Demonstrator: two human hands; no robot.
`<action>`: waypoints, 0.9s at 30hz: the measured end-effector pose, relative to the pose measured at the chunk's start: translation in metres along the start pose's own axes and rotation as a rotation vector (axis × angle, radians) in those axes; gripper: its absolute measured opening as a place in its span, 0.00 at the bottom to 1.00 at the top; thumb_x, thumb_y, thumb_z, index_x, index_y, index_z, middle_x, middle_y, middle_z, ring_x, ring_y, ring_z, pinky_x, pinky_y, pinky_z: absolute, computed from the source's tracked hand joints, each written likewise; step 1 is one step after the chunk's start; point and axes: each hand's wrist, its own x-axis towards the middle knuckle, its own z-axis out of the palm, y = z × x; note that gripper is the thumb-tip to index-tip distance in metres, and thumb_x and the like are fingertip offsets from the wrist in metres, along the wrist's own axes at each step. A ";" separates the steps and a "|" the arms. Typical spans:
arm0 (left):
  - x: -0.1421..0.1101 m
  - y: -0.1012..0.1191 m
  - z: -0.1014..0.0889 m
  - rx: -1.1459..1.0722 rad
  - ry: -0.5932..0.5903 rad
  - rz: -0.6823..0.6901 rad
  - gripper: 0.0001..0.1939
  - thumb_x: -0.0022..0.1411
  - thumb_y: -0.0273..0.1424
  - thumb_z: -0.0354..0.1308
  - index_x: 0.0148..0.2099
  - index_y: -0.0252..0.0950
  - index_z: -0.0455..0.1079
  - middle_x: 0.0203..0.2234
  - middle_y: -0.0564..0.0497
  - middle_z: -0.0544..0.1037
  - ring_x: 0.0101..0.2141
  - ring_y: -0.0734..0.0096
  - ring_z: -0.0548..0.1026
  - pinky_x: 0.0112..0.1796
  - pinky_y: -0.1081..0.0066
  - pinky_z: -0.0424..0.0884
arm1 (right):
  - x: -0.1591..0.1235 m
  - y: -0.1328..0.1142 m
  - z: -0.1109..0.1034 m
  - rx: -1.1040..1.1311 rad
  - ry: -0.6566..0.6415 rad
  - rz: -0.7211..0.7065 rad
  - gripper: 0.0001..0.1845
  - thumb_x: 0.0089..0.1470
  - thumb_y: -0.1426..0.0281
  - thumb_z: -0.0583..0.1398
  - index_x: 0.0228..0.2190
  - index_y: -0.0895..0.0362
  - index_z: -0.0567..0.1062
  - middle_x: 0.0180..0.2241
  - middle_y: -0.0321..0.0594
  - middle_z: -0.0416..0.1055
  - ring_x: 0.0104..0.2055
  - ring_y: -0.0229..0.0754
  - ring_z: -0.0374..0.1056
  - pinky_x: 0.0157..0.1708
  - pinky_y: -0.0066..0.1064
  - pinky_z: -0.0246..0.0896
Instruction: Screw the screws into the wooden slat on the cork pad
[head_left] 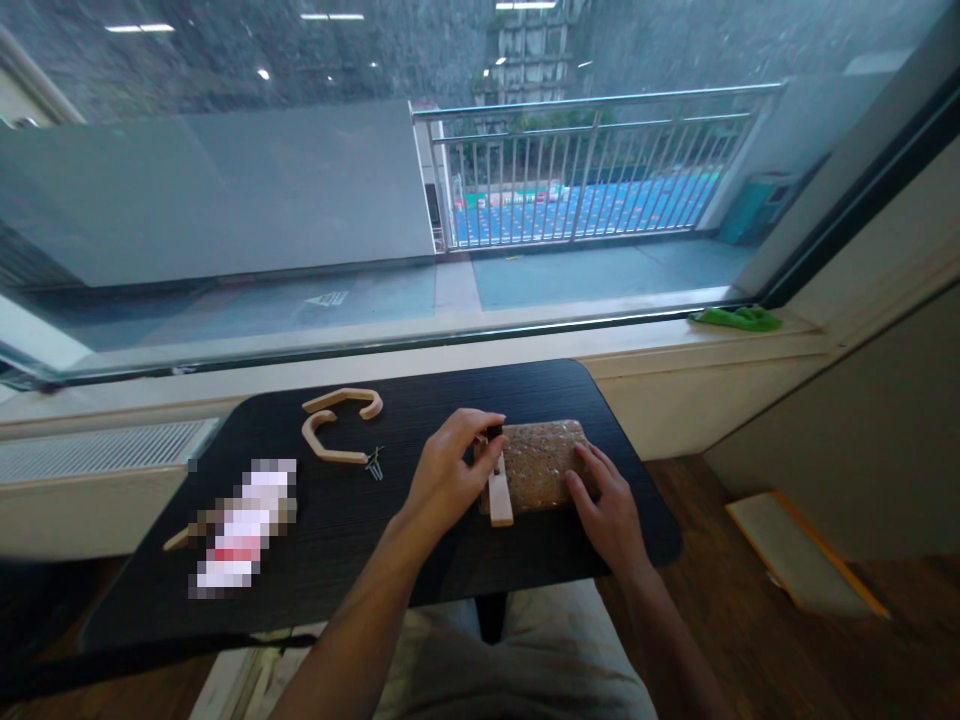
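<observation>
A speckled brown block point(541, 462) lies on the right part of a small black table point(360, 520). My right hand point(606, 503) rests on the block's right front corner, fingers pressed down on it. My left hand point(448, 474) is closed in a pinch on a pale wooden stick point(499, 495) that lies against the block's left edge, with something small and dark point(494, 433) at its far end near my fingertips.
Two curved wooden pieces point(343, 400) point(324, 445) and a small metal clip point(374, 462) lie at the table's back left. A blurred white packet point(244, 525) sits at front left. Beyond are a window sill, a green object point(739, 318), and a radiator point(97, 448).
</observation>
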 end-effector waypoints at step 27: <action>-0.001 -0.001 -0.001 -0.021 0.016 -0.002 0.10 0.63 0.24 0.60 0.47 0.38 0.73 0.37 0.50 0.77 0.33 0.73 0.76 0.38 0.71 0.75 | 0.000 0.000 0.000 -0.006 -0.004 0.013 0.25 0.59 0.57 0.56 0.53 0.57 0.74 0.57 0.54 0.69 0.59 0.56 0.66 0.59 0.54 0.60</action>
